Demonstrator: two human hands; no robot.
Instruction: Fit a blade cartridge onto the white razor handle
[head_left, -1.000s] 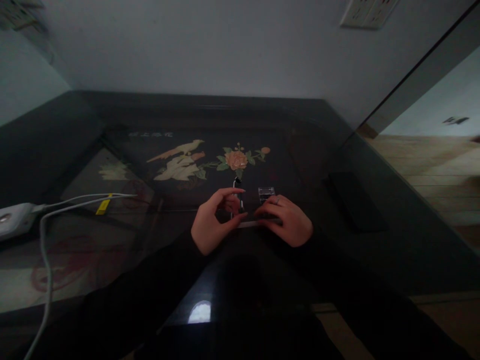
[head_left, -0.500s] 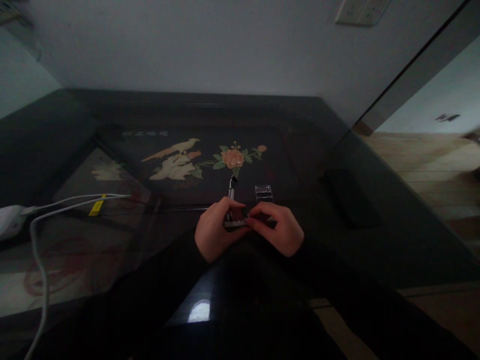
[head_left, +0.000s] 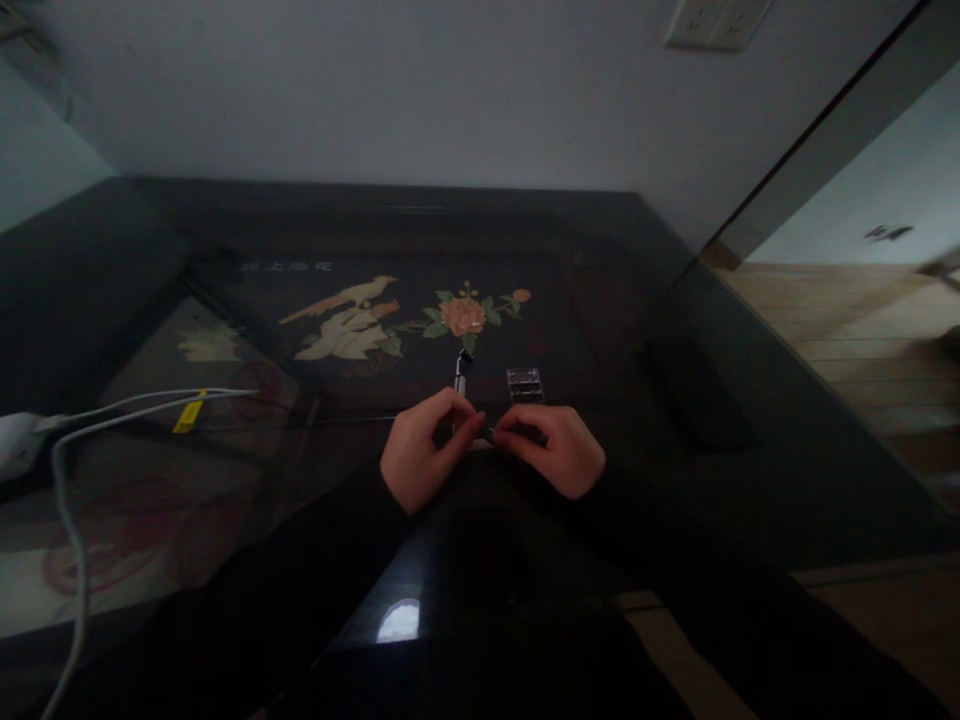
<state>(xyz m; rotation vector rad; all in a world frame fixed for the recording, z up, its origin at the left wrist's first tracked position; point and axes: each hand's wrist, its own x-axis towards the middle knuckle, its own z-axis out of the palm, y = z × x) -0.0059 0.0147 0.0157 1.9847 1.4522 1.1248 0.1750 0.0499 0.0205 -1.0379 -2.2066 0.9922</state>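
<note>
My left hand [head_left: 420, 455] and my right hand [head_left: 555, 448] meet over a dark glass-topped table [head_left: 600, 300]. Both pinch a small dark flat item [head_left: 489, 436] between their fingertips; I cannot make out what it is. A slim dark pen-like tool [head_left: 460, 372] lies on the glass just beyond my left fingers. A small clear plastic case [head_left: 524, 384] sits just beyond my right hand. Black sleeves cover both forearms.
Under the glass is a dark panel with a bird [head_left: 346, 318] and a flower [head_left: 463, 316]. A white charger [head_left: 15, 438] with white cables [head_left: 135, 408] lies at the left edge. A dark flat object [head_left: 694, 390] rests to the right. A wall socket [head_left: 716, 22] sits above.
My left hand went from open beside the right hand to pinching the small item with it. Both hands drew slightly together and nearer to me.
</note>
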